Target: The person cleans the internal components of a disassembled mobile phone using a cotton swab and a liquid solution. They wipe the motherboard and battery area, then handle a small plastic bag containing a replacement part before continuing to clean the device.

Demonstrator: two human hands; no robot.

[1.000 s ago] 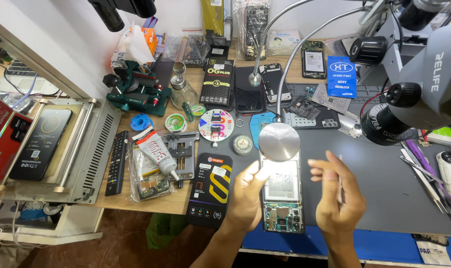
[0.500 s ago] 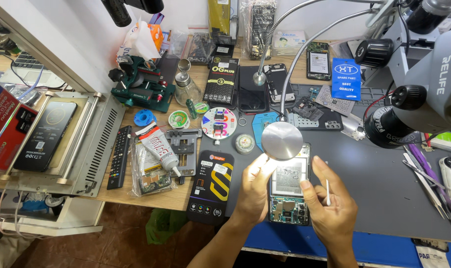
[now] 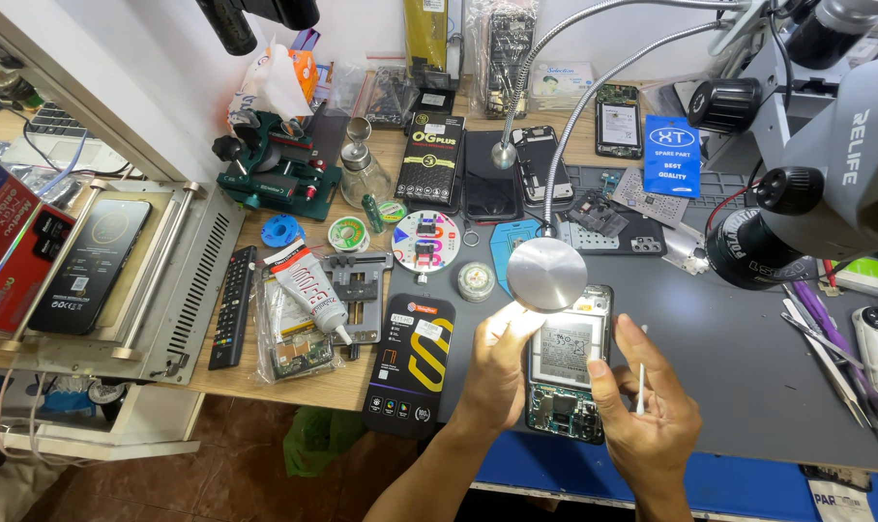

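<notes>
A: Lower centre of the frame: what does your left hand do?

B: Your left hand's grip is closed on the left edge of the opened phone, which lies back-up on the grey mat with its battery and circuit board exposed.

A: And your right hand?

B: It sits just right of the phone, lower right of centre. Its grip is narrow, pinching a thin white stick held nearly upright; the thumb touches the phone's right edge.

A: What stands directly above the phone?

B: A round lamp head on a gooseneck, lighting your left fingers brightly.

A: What lies left of the left hand?

B: A black box with a yellow mark, touching the mat's edge on the bench. Further left, a glue tube lies tilted on a clear bag.

A: And the right of the frame?

B: A microscope fills the upper right; tweezers lie at the right edge.
</notes>
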